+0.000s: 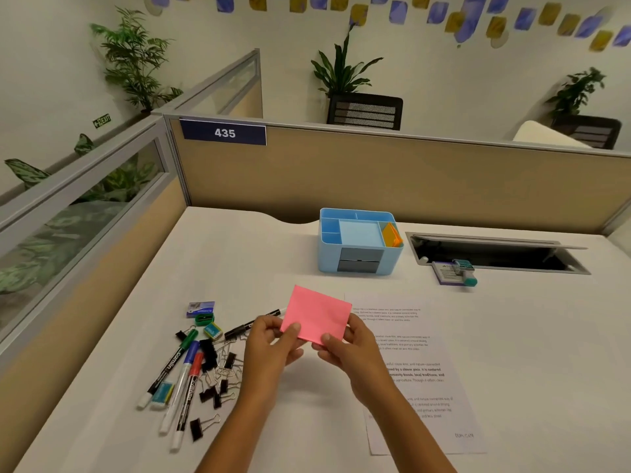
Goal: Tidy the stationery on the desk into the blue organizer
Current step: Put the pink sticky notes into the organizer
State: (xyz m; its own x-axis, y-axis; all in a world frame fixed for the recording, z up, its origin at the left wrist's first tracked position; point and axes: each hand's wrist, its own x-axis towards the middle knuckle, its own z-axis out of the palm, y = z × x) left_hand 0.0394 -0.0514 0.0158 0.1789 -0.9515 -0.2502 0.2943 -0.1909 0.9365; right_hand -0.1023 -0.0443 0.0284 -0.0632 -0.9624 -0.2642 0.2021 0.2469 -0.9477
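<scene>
- Left hand (273, 339) grip closed, thumb on top, pinching the near-left corner of the pink sticky pad (317, 314).
- Right hand (351, 349) grip closed too, thumb over the pad's near edge, fingers underneath.
- Pad held up off the desk (239, 254), tilted, between the person and the blue organizer (358, 242).
- Organizer sits at the back of the desk; orange notes (392, 235) in its right slot, light blue pad (360, 233) in the middle.
- Left of the hands: markers (181, 380), binder clips (213, 390), erasers (164, 392), green sharpener (204, 318), all loose in a pile.
- Printed sheet (420, 373) lies under the right arm.
- Stamp (461, 269) by the cable tray (495, 252), right of the organizer.
</scene>
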